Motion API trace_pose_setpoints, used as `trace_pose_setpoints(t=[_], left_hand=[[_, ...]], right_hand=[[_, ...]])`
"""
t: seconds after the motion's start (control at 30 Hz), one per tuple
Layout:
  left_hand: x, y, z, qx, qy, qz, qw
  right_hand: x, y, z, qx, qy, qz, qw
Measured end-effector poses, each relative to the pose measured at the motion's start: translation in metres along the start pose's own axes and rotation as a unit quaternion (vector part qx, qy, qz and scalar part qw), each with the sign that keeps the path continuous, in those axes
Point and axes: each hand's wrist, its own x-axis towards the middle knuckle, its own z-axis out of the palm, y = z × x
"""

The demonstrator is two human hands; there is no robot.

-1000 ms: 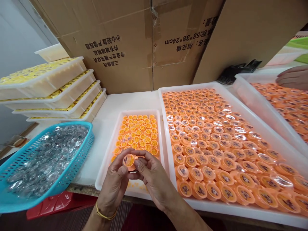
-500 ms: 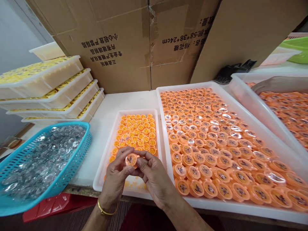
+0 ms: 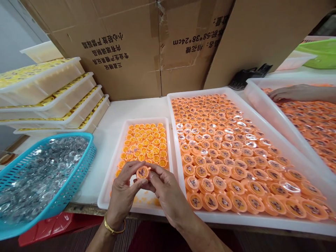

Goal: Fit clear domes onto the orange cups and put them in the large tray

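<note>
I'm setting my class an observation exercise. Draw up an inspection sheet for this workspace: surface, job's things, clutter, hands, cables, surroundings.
Surface: white table, holding trays and a basket.
Job's things: orange cup with a printed top, held above the small tray of yellow-filled cups; large tray of printed-top cups on the right.
Clutter: blue basket of clear pieces; stacked trays with yellow items; black object, identity unclear.
Hands: left hand and right hand both hold the orange cup.
Cables: nothing seen.
Surroundings: cardboard behind; another person's hand in the far-right tray.
</note>
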Motion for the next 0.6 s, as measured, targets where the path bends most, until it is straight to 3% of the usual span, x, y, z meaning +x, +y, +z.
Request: trace_pose_setpoints(t=[0.13, 0.4, 0.6], left_hand=[[-0.001, 0.000, 0.006, 0.012, 0.009, 0.029, 0.999], [-0.004, 0.000, 0.013, 0.093, 0.026, 0.085, 0.992], [-0.007, 0.005, 0.008, 0.085, -0.060, 0.039, 0.994]], right_hand=[[-0.003, -0.005, 0.000, -0.022, -0.028, -0.008, 0.999], [-0.002, -0.002, -0.004, -0.074, 0.017, -0.019, 0.997], [-0.004, -0.001, -0.010, -0.101, 0.039, -0.033, 0.994]])
